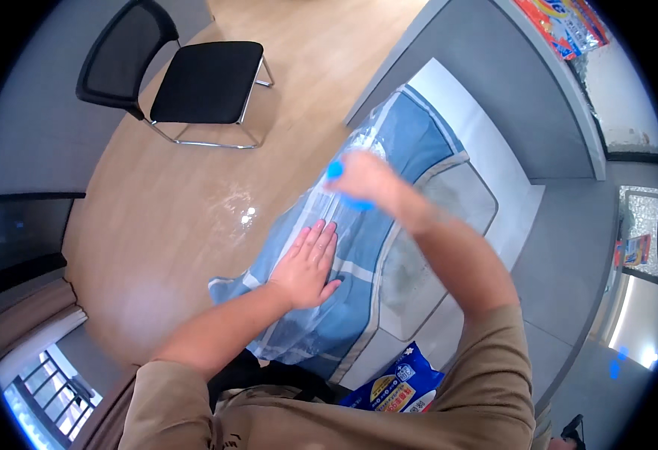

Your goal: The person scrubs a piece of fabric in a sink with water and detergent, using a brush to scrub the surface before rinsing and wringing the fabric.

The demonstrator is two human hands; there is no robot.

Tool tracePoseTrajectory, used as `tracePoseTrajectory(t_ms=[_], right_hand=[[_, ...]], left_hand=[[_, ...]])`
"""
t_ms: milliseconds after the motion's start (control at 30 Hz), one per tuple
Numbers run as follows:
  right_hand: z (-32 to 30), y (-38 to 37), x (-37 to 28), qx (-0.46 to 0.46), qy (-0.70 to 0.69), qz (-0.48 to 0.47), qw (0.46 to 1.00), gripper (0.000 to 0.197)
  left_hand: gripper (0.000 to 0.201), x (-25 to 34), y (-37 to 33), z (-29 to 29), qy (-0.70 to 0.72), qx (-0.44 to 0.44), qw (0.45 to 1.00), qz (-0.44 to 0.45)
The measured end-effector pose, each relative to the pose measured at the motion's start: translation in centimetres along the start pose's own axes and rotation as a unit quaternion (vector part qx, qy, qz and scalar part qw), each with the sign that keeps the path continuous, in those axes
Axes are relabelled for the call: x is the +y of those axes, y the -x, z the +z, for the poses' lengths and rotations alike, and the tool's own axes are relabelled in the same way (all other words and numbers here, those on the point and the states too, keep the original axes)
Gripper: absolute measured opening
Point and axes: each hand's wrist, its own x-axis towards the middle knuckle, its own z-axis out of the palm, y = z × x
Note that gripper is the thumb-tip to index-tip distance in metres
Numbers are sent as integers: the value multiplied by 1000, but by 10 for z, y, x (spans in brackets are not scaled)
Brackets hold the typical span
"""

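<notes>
A wet blue cloth with white stripes (359, 240) lies spread along the near side of a white sink (524, 202). White suds (368, 142) show on its far part. My left hand (306, 266) lies flat on the cloth with its fingers stretched out. Just beyond it, my right hand (370, 180) is closed around a blue brush-like object (335, 169), held over the cloth. Motion blurs this hand, and its fingers cover most of the object. Cloudy water (419, 262) stands in the basin, beside the cloth.
Near my body on the right is a blue detergent pouch (392, 382). A black chair (207, 82) with metal legs stands at the far left on a wood-look floor (156, 195), where wet marks shine. Grey panels (486, 67) rise behind the sink; an orange-and-blue packet (565, 26) sits above.
</notes>
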Motion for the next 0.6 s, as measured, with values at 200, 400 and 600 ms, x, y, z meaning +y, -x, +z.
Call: tracePoseTrajectory(t_ms=[200,400,600], right_hand=[[-100,-68,68,59,-51,137,987,44],[-32,-21,20,-76,37,-1,996,48],[-114,-87,117,60,-64,132,987,55]], left_hand=[[86,6,-8,-7,7,-21,1000,-9],[86,3,-6,-8,1,-42,999,-31],[85,9,-13,-10,-1,-52,999,-15]])
